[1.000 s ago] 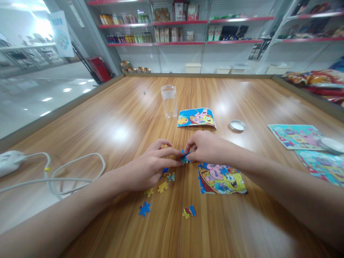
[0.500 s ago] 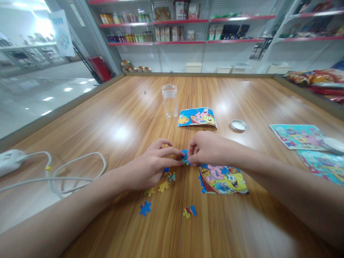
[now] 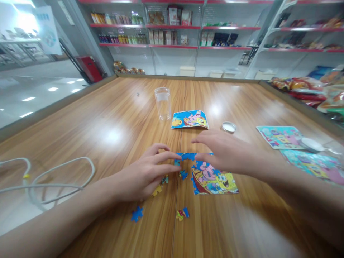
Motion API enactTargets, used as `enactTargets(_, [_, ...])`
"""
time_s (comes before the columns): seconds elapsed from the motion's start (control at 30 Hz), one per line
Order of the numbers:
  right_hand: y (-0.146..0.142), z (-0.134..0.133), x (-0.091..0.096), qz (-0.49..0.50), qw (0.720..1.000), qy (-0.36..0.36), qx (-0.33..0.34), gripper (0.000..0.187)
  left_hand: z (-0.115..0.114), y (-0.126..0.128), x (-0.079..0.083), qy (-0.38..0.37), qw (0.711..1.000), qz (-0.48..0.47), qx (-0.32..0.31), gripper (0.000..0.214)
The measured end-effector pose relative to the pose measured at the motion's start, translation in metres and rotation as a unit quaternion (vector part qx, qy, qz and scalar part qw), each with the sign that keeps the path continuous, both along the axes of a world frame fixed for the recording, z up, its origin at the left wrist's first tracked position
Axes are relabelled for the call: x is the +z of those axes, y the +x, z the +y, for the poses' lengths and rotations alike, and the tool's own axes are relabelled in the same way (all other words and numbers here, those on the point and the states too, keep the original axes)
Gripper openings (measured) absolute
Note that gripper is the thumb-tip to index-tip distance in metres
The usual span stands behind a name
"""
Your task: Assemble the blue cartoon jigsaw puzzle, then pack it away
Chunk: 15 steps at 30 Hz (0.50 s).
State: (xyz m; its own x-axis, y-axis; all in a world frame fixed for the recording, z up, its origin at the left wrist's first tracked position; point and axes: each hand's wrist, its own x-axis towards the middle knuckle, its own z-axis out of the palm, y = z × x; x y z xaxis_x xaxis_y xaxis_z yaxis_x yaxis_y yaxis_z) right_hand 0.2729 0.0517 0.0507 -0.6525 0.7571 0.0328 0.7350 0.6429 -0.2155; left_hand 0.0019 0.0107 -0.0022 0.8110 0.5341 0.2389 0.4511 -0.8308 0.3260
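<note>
While the left hand [image 3: 149, 173] lies palm-down, fingers spread, the right hand [image 3: 228, 152] hovers, fingers parted; partial puzzle [image 3: 215, 181] below right fingers runs left-right, picture upright.

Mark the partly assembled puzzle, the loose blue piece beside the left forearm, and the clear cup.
Partly assembled puzzle [image 3: 215, 179]: head view, middle of its largest joined section.
Loose blue piece [image 3: 137, 214]: head view, its centre.
Clear cup [image 3: 163, 104]: head view, side wall.

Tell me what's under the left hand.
A yellow puzzle piece and a greenish piece show partly past the left hand's edge; anything else beneath it is covered.
</note>
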Motion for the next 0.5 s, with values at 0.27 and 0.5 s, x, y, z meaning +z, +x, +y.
enactTargets(0.27, [0.023, -0.037, -0.055, -0.024, 0.996, -0.009, 0.085, 0.068, -0.004, 0.007, -0.001, 0.018, 1.0, -0.002, -0.021, 0.046])
enactTargets(0.5, [0.019, -0.034, -0.054, -0.006, 0.997, -0.021, 0.074, 0.067, 0.0, -0.01, 0.008, 0.054, 0.987, -0.151, 0.031, 0.026])
